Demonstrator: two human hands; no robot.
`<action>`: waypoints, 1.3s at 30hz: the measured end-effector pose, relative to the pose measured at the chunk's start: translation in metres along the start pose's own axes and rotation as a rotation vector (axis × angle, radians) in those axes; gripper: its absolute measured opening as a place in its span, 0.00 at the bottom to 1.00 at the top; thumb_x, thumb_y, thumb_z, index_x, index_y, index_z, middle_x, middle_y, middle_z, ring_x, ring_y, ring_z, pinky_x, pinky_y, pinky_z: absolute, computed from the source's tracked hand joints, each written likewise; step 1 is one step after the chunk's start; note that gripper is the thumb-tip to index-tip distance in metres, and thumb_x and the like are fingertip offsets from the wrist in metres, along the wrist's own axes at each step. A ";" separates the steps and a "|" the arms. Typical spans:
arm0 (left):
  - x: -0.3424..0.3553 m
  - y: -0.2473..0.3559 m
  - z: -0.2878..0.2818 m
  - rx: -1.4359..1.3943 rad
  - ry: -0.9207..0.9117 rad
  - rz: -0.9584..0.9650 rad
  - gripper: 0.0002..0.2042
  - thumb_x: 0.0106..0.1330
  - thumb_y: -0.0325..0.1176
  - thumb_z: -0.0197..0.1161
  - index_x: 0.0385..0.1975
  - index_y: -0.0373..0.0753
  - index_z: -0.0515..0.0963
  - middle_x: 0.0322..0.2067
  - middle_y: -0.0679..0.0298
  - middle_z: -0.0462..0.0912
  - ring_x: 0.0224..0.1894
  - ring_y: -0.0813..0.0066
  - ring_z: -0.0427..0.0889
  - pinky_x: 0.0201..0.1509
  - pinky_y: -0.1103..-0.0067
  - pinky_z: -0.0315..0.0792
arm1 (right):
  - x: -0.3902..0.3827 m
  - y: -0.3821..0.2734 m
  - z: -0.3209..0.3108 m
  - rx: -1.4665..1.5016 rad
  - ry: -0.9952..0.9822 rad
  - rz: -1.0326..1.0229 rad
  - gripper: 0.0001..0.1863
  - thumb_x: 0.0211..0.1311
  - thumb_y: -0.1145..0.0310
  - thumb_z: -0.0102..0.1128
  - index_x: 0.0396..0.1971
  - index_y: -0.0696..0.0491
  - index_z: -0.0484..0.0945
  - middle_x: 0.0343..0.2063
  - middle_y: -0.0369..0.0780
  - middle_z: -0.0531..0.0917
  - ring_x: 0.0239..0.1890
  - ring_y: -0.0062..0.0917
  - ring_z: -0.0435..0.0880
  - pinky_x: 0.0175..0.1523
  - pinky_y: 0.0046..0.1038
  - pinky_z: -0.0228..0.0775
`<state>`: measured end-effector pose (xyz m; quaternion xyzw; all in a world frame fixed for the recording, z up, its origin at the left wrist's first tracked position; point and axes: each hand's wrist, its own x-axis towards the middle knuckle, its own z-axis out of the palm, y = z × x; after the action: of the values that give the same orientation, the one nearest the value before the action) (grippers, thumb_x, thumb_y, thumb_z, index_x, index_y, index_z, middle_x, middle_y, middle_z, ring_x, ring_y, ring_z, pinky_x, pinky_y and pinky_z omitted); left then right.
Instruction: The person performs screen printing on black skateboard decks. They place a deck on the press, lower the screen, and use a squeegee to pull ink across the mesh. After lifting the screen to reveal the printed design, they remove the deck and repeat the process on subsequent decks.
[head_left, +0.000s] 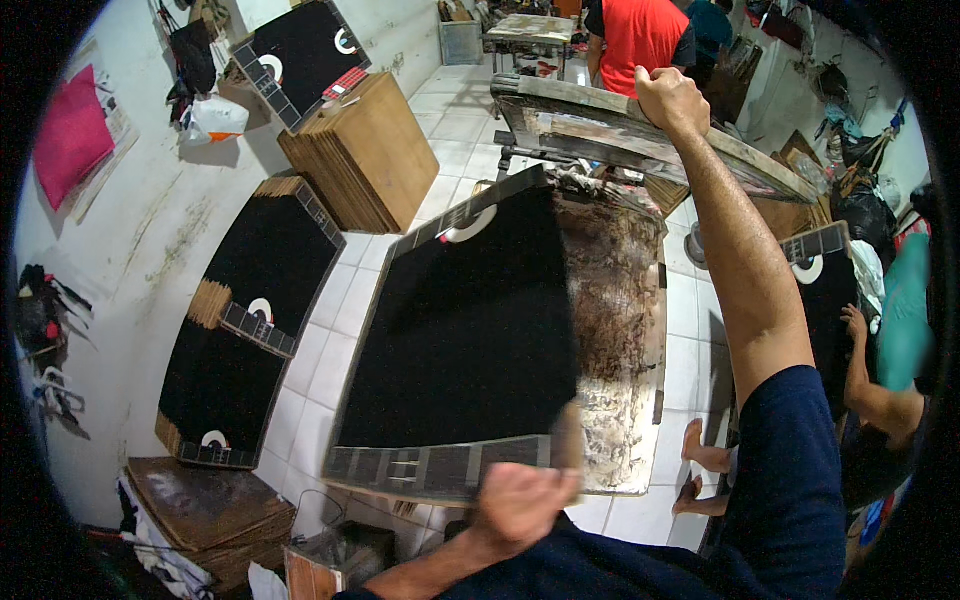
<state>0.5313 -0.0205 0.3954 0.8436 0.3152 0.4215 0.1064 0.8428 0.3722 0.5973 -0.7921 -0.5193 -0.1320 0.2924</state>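
Note:
My right hand [672, 100] is raised at the far side, its fingers closed over the top rail of a worn wooden screen-printing frame [735, 155]. The frame stands tilted up, its panel stained. My left hand [520, 508], slightly blurred, is closed at the near right corner of a large black printed board [455, 330]. Grey block strips run along the board's near and far ends, and part of a white ring shows at its far end. The board lies over the left part of a stained worktable [615, 350], whose blotchy brown and white top shows to the right.
Similar black boards [268, 260] lie on stacks along the left wall. Another black board [305, 55] rests beside a tall brown board stack [370, 150]. A co-worker crouches at right, hand [855, 322] by a board. Someone in a red top [640, 40] stands beyond the frame.

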 end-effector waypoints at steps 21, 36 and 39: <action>-0.288 -0.301 -0.051 0.161 0.306 -1.404 0.27 0.82 0.48 0.51 0.25 0.29 0.73 0.22 0.57 0.73 0.27 0.63 0.67 0.35 0.63 0.64 | 0.005 0.003 0.009 -0.052 0.043 0.065 0.31 0.66 0.39 0.50 0.54 0.45 0.87 0.55 0.49 0.86 0.60 0.45 0.84 0.66 0.43 0.74; -0.236 -0.298 0.021 -0.203 0.206 -1.464 0.25 0.81 0.44 0.55 0.24 0.27 0.73 0.19 0.64 0.71 0.26 0.73 0.65 0.33 0.65 0.65 | 0.001 0.007 0.012 -0.088 0.006 0.145 0.30 0.64 0.37 0.52 0.59 0.34 0.85 0.60 0.43 0.84 0.64 0.40 0.82 0.70 0.41 0.71; -0.238 -0.293 0.015 -0.161 0.134 -1.414 0.22 0.82 0.44 0.55 0.22 0.39 0.69 0.22 0.76 0.61 0.27 0.83 0.56 0.29 0.74 0.55 | -0.002 0.003 0.009 -0.094 0.048 0.114 0.30 0.64 0.37 0.52 0.59 0.35 0.85 0.60 0.44 0.85 0.63 0.41 0.83 0.69 0.41 0.72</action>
<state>0.3077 0.0613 0.1023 0.3990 0.7605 0.3243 0.3965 0.8440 0.3750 0.5882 -0.8297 -0.4595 -0.1585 0.2744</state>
